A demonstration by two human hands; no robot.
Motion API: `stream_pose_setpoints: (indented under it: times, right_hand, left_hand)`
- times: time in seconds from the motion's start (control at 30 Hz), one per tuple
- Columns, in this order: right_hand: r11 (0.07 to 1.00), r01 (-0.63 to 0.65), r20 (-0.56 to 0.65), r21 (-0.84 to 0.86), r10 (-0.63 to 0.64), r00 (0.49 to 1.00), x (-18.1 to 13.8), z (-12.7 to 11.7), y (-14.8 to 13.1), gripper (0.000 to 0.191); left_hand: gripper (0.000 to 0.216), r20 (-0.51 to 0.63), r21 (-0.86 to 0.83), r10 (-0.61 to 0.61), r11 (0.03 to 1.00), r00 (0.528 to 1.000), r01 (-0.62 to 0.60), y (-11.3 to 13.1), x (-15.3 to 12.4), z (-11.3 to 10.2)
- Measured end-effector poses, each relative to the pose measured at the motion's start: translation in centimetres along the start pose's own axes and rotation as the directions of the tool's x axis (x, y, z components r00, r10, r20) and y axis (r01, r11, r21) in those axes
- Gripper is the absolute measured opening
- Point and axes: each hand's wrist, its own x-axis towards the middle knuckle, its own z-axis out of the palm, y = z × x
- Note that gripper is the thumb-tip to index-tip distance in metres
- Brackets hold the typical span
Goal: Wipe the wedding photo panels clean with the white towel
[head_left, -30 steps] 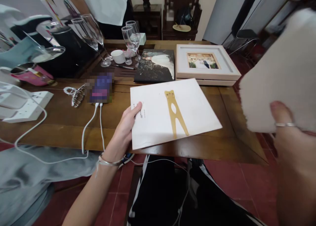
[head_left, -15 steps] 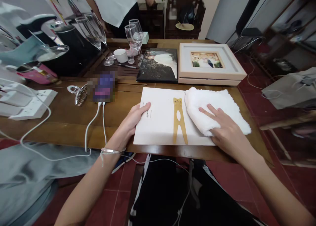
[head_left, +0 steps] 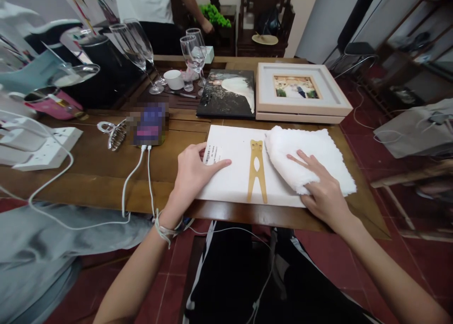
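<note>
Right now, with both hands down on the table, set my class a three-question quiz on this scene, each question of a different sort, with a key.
1. Multiple choice: what lies under the right hand?
A. a white cloth
B. a wine glass
C. a charging cable

2. True or false: the left hand rests on the left part of the white board.

3. Fill the gap: seen from the head camera, the framed picture lies to the ___ of the dark photo print.

Key: 1 A; 2 true; 3 right.
</note>
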Motion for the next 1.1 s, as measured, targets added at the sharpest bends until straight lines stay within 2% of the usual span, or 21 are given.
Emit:
stream_pose_setpoints:
  times: [0.1,0.23,0.37,0.43,0.53,0.63,0.8,0.93,1.0,1.1]
  right_hand:
    - [1.000,-0.016,0.006,0.008,0.016,1.000,-0.1,0.0,-0.1,0.029]
    - [1.000,-0.005,0.011,-0.005,0.005,1.000,-0.1,-0.4,-0.2,0.028]
    - [0.996,0.027,0.151,-0.089,-0.013,0.989,1.5,-1.0,0.3,0.028]
    - [0.991,0.025,0.211,-0.131,0.004,0.977,3.0,-0.9,1.0,0.029]
    - [0.986,0.028,0.263,-0.166,0.017,0.965,5.1,-0.5,2.0,0.034]
    - [0.986,0.040,0.302,-0.161,0.011,0.953,5.5,-0.6,1.9,0.035]
    - [0.994,0.047,0.385,-0.103,-0.004,0.923,1.5,-3.6,-2.8,0.032]
    - [0.997,0.071,0.391,-0.026,-0.055,0.919,-1.3,-6.4,-6.1,0.034]
    - [0.997,0.061,0.397,-0.036,-0.041,0.917,-1.1,-6.6,-6.1,0.033]
    - [0.996,0.016,0.428,-0.083,0.021,0.904,1.3,-5.2,-3.8,0.032]
  left_hand:
    - [0.045,-0.042,-0.025,0.053,0.998,0.998,-0.054,-0.2,-0.6,0.8]
    - [0.047,-0.097,0.002,0.128,0.992,0.987,-0.129,-1.2,-1.6,1.8]
    - [0.050,0.058,-0.006,0.331,0.943,0.942,-0.332,-2.3,-1.9,2.6]
    - [0.049,0.121,-0.044,0.379,0.925,0.917,-0.377,-2.5,-1.8,2.7]
    - [0.048,0.141,-0.072,0.399,0.917,0.906,-0.393,-2.5,-1.7,2.6]
    - [0.048,0.126,-0.071,0.394,0.919,0.911,-0.388,-2.5,-1.6,2.6]
    - [0.049,0.113,-0.057,0.384,0.923,0.916,-0.380,-2.7,-1.6,3.0]
    - [0.050,0.144,-0.047,0.397,0.918,0.906,-0.395,-2.7,-1.5,2.9]
    - [0.049,0.165,-0.050,0.408,0.913,0.898,-0.405,-2.7,-1.5,2.7]
    - [0.046,0.173,-0.068,0.420,0.907,0.891,-0.415,-2.7,-1.4,2.5]
